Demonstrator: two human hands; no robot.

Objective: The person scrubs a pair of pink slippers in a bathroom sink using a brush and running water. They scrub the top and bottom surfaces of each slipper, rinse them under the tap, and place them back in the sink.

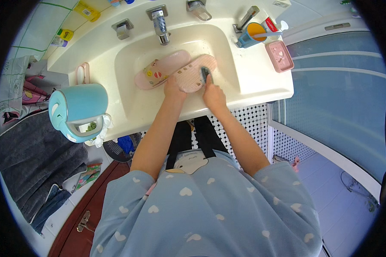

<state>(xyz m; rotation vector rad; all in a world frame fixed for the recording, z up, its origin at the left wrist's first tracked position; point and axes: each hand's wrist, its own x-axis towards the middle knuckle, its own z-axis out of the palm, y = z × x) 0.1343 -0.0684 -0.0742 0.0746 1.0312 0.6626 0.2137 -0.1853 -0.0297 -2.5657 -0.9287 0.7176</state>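
Observation:
My left hand [174,90] grips the near end of a pink slipper [189,76] inside the white washbasin [132,106]. This slipper shows a textured face with several small holes and no visible strap. In my right hand [215,97] is a small dark scrub brush [205,73], its head against the slipper's right part and my index finger stretched along it. A second pink slipper [177,59], with colourful charms on its strap, lies in the basin to the left, partly covered by the held one. Behind them stands the chrome faucet [161,27].
A light-blue electric kettle [85,99] stands on the left counter, near a pink-and-white brush [82,73]. On the right counter are a blue cup [249,37] with a toothbrush, a toothpaste tube [271,25] and a pink soap dish [280,56]. A glass shower door [337,93] lies farther right.

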